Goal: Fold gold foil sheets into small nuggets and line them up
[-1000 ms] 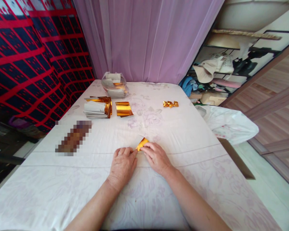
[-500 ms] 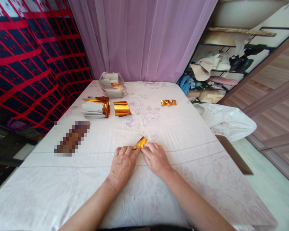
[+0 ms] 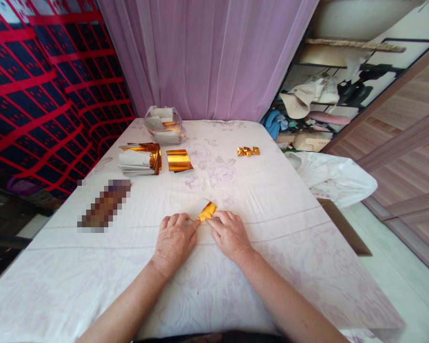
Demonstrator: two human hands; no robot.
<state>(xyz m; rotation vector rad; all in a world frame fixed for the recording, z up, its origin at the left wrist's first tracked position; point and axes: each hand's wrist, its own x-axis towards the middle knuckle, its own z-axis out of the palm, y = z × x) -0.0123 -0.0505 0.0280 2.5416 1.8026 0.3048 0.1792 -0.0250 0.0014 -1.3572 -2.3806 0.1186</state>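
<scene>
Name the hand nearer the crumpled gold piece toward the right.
Right: the right hand is in front of the crumpled gold piece; the left hand is farther left.

gold foil paper [image 3: 207, 210] | shiny, partly folded, pale edge showing | slanted | on the floral tablecloth [image 3: 229, 295]

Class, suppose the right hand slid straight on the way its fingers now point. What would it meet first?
Most likely the folded gold foil: the right hand has its fingertips right at the foil's near side. Whether they touch or press on it is hard to tell.
</scene>
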